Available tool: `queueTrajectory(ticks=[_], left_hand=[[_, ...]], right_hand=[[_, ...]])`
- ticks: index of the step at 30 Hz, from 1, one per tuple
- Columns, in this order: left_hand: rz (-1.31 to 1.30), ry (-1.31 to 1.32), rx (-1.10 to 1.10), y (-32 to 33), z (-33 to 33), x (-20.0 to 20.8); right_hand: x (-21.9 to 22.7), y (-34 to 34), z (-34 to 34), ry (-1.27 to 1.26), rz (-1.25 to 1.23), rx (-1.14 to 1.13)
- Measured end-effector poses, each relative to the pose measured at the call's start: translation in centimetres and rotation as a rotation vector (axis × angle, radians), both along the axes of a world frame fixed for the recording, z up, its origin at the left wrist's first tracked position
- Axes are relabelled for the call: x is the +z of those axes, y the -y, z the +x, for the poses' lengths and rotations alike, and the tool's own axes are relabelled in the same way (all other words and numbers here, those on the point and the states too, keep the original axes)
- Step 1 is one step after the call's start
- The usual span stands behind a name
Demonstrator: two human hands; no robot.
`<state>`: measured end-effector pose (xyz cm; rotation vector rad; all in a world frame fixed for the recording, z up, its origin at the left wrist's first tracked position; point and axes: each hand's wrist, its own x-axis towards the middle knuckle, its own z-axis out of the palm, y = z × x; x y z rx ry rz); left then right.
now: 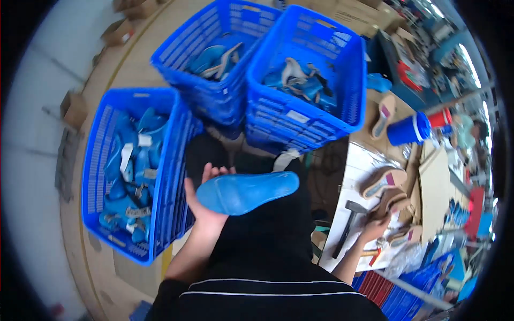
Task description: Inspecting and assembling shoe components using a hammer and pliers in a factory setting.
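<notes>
Left fingers: loosely cupped, holding blue shoe last
Right fingers: at brown footbed, grip undeterminable
Crate label: white, illegible

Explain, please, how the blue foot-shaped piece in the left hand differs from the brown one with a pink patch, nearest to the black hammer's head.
Colour: the blue piece looks blue all over, while the brown piece carries a pink patch.
Place: the blue piece is held in the left hand, while the brown piece is on the white table.
Both have a foot-like outline.
</notes>
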<state>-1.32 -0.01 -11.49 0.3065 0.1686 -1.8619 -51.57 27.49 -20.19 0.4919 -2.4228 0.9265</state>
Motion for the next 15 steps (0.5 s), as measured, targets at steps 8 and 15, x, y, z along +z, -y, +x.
queueTrajectory(ticks=[8,15], left_hand=[[0.135,-0.042,0.107,-0.1,0.5,3.1],[-0.134,0.109,0.212,-0.3,-1.1,4.0]], right_hand=[[6.7,6.4,2.4,-0.179,-0.354,-0.158],[12.8,15.7,12.7,1.638,-0.997,1.186]])
